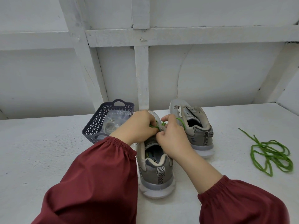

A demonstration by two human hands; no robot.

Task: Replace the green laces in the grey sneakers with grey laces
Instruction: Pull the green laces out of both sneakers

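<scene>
Grip of left hand (139,125) and right hand (171,135) closes on green lace (182,123), hiding sneaker (155,175) eyelets.

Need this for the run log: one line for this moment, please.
step: unlacing near sneaker | left hand: pinches green lace | right hand: pinches same lace | far sneaker: no lace seen | loose green lace: on table, right
</scene>
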